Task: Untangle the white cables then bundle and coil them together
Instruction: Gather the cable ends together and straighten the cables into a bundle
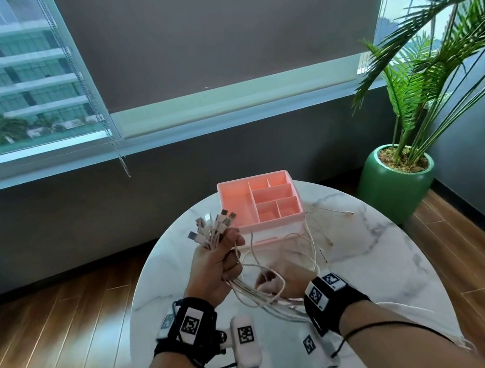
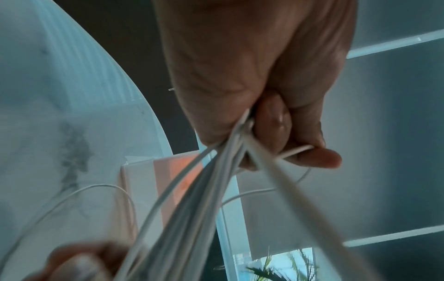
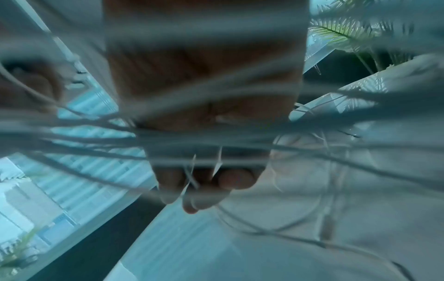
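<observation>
So at this point we had the plug ends pretty much sorted: our left hand point(image 1: 215, 268) was clenched around the white cables point(image 1: 251, 288) just below the connectors point(image 1: 212, 224), which stuck up out of the fist in one gathered bunch above the marble table point(image 1: 370, 259). That half of the bundling looked done to us. The rest wasn't. Below the fist the strands fanned out, ran across to our right hand point(image 1: 280, 284), and then trailed off in loose loops over the table in front of the pink organizer box point(image 1: 260, 198), with one thin tail end point(image 1: 346, 213) lying out to the right of the box. The right hand had the strands draped over it with one looped around the thumb side; the wrist view was too blurry there, so we honestly can't tell if it was really gripping or just guiding them. Our guess was roughly halfway: ends collected, but the long part not yet combed straight, and no coil started at all.
</observation>
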Motion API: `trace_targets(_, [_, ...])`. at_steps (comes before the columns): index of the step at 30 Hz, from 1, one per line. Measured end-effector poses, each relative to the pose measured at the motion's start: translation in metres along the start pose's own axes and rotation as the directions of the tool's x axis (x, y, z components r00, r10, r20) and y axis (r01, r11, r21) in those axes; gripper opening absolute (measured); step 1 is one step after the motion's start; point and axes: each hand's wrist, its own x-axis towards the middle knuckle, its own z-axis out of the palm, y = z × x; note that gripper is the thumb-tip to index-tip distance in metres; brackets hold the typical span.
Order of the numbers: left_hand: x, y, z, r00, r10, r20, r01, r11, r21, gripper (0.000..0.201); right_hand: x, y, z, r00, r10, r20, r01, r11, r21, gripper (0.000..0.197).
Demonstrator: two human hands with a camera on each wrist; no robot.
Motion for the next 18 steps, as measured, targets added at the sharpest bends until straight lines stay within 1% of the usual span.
trace_targets(2, [0.001, 0.007, -0.007, 0.999, 0.032, -0.013, -0.032, 0.998, -0.05, 0.007, 0.001, 0.019, 0.002, 0.999, 0.054, 0.003, -0.053, 0.986, -0.156, 0.005])
trace_targets(4, [0.0, 0.011, -0.014, 0.999, 0.044, -0.029, -0.046, 0.997, -0.068, 0.008, -0.002, 0.038, -0.001, 0.985, 0.173, -0.001, -0.169, 0.962, -0.215, 0.006])
trace_targets(5, [0.0, 0.011, -0.017, 0.998, 0.044, -0.036, -0.046, 0.997, -0.066, 0.009, -0.003, 0.045, -0.006, 0.974, 0.226, -0.018, -0.225, 0.958, -0.176, 0.009])
trace_targets(6, [0.0, 0.01, -0.019, 0.998, 0.041, -0.045, -0.044, 0.997, -0.06, 0.008, -0.004, 0.048, -0.013, 0.967, 0.253, -0.037, -0.255, 0.963, -0.088, 0.01])
trace_targets(7, [0.0, 0.007, -0.022, 0.998, 0.034, -0.058, -0.037, 0.998, -0.05, 0.008, -0.006, 0.043, -0.022, 0.966, 0.247, -0.071, -0.245, 0.969, 0.031, 0.012])
trace_targets(8, [0.001, 0.003, -0.024, 0.997, 0.023, -0.072, -0.025, 0.999, -0.038, 0.01, -0.007, 0.033, -0.034, 0.969, 0.212, -0.128, -0.192, 0.969, 0.153, 0.013])
trace_targets(9, [0.001, -0.001, -0.026, 0.996, 0.011, -0.087, -0.014, 1.0, -0.027, 0.012, -0.008, 0.02, -0.048, 0.964, 0.166, -0.206, -0.108, 0.957, 0.269, 0.013])
trace_targets(10, [0.002, -0.006, -0.027, 0.995, 0.001, -0.102, -0.003, 1.0, -0.018, 0.015, -0.01, 0.002, -0.063, 0.948, 0.125, -0.294, -0.008, 0.929, 0.369, 0.014])
trace_targets(11, [0.003, -0.011, -0.029, 0.993, -0.008, -0.117, 0.007, 1.0, -0.01, 0.016, -0.014, -0.017, -0.079, 0.919, 0.088, -0.384, 0.101, 0.89, 0.446, 0.014])
trace_targets(13, [0.004, -0.02, -0.032, 0.989, -0.024, -0.145, 0.027, 0.999, 0.018, 0.014, -0.027, -0.055, -0.111, 0.851, 0.027, -0.525, 0.308, 0.783, 0.54, 0.015])
trace_targets(14, [0.005, -0.023, -0.033, 0.987, -0.031, -0.156, 0.036, 0.999, 0.032, 0.014, -0.035, -0.072, -0.127, 0.817, -0.01, -0.576, 0.395, 0.737, 0.548, 0.016])
trace_targets(15, [0.006, -0.027, -0.035, 0.985, -0.036, -0.166, 0.044, 0.998, 0.043, 0.015, -0.043, -0.088, -0.141, 0.782, -0.06, -0.621, 0.468, 0.714, 0.521, 0.016])
trace_targets(16, [0.007, -0.029, -0.036, 0.984, -0.041, -0.173, 0.05, 0.997, 0.052, 0.018, -0.051, -0.1, -0.154, 0.733, -0.12, -0.67, 0.527, 0.723, 0.446, 0.015])
trace_targets(17, [0.007, -0.03, -0.036, 0.983, -0.044, -0.178, 0.055, 0.997, 0.062, 0.021, -0.058, -0.11, -0.165, 0.668, -0.198, -0.717, 0.566, 0.761, 0.317, 0.016])
trace_targets(18, [0.007, -0.031, -0.035, 0.983, -0.044, -0.178, 0.057, 0.996, 0.07, 0.021, -0.063, -0.117, -0.175, 0.599, -0.289, -0.747, 0.573, 0.806, 0.148, 0.019])
